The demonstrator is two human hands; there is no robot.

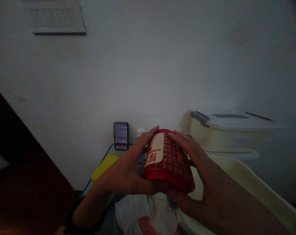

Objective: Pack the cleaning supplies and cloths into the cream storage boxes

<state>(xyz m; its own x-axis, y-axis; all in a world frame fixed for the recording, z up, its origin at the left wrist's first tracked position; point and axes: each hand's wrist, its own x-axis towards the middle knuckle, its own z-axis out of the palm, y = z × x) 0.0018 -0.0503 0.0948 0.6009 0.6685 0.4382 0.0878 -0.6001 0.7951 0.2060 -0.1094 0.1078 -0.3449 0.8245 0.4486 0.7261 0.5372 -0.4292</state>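
A red canister with gold characters and a cream label is held up in front of me, tilted on its side. My left hand wraps its left side, with the thumb along the near end. On the right side, my right hand grips it with fingers over the top and thumb below. Under the canister lies a white and red cloth, partly covered by my hands.
A phone showing a timer leans against the wall. Beside my left wrist lies a yellow item. To the right are a lidded storage box and a cream open tub. A white panel is on the wall.
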